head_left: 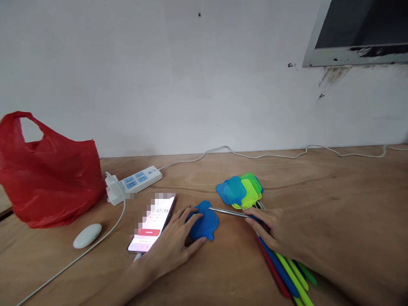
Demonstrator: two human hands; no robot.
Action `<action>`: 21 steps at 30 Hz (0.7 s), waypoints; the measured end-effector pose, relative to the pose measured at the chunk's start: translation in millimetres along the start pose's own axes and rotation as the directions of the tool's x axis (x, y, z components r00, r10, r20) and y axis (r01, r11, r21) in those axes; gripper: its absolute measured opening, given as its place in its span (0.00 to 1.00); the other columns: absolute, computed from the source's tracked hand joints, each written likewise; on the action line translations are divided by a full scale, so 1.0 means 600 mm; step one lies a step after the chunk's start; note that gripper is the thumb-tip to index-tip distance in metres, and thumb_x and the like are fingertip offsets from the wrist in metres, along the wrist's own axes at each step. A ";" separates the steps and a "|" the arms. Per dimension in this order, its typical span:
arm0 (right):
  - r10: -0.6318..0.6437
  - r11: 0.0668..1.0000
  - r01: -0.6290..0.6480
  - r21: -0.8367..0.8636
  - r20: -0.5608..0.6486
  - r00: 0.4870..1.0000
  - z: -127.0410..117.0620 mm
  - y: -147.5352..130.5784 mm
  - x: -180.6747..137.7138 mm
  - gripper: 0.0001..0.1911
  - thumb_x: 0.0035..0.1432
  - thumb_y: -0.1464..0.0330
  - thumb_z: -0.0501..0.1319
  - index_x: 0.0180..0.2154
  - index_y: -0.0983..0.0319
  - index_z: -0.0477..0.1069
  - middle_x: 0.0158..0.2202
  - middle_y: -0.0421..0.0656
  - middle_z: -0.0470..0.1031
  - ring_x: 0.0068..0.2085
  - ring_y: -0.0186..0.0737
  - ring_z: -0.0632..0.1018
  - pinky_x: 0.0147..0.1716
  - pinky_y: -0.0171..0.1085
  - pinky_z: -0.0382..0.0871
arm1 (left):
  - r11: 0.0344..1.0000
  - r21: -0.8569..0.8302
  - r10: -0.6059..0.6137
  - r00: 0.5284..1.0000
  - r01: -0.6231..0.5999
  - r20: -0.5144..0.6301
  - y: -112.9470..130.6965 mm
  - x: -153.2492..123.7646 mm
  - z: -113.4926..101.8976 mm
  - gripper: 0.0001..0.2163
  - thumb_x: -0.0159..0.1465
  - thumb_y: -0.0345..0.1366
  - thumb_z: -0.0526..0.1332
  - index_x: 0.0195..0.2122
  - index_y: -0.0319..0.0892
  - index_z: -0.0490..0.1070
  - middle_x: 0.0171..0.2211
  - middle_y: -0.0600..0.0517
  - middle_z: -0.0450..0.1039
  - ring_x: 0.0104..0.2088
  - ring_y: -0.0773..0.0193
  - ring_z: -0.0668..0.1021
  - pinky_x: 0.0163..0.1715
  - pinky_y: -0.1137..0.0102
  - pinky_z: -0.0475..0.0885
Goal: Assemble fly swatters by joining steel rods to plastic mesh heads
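Note:
My left hand (pixel 180 238) grips a loose blue fly swatter head (pixel 208 219), a perforated plastic piece with a short neck. Its fingers lie over the left side of the mesh, and the thumb presses near the neck. My right hand (pixel 266 227) is closed on a swatter handle with a thin metal rod (pixel 228 211). The rod's tip reaches the right part of the blue head; whether they touch I cannot tell. Beyond my right hand lies a pile of blue, green and yellow swatter heads (pixel 237 189). Several coloured handles (pixel 282 272) lie under my right forearm.
A lit phone (pixel 153 225) lies beside my left hand. Farther left are a white oval case (pixel 87 236), a white power strip (pixel 140 180) with a plugged-in charger, and a red plastic bag (pixel 54 178). A white cable (pixel 270 156) runs along the wall.

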State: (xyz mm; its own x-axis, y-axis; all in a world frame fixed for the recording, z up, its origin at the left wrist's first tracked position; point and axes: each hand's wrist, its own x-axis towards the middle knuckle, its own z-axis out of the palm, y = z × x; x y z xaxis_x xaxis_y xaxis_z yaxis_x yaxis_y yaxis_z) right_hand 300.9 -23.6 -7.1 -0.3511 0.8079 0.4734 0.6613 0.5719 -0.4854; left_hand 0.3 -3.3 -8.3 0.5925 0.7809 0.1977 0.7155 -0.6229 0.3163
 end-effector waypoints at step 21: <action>-0.127 0.984 0.125 -0.124 -0.007 0.992 -0.014 0.010 0.001 0.12 0.70 0.64 0.52 0.41 0.60 0.73 0.30 0.43 0.79 0.26 0.39 0.77 0.25 0.35 0.64 | 0.970 -0.200 -0.145 0.989 0.137 -0.026 -0.001 -0.007 0.009 0.40 0.45 0.51 0.76 0.59 0.53 0.65 0.67 0.43 0.56 0.64 0.35 0.64 0.59 0.41 0.63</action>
State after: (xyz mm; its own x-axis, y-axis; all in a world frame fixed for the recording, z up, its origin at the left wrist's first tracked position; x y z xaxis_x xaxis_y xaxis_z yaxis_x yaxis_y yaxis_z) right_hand 310.3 -20.8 -3.2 -0.4274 0.7279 0.5362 0.6894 0.6461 -0.3276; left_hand -0.5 -6.2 -14.2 0.4726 0.8641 0.1734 0.7015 -0.4879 0.5195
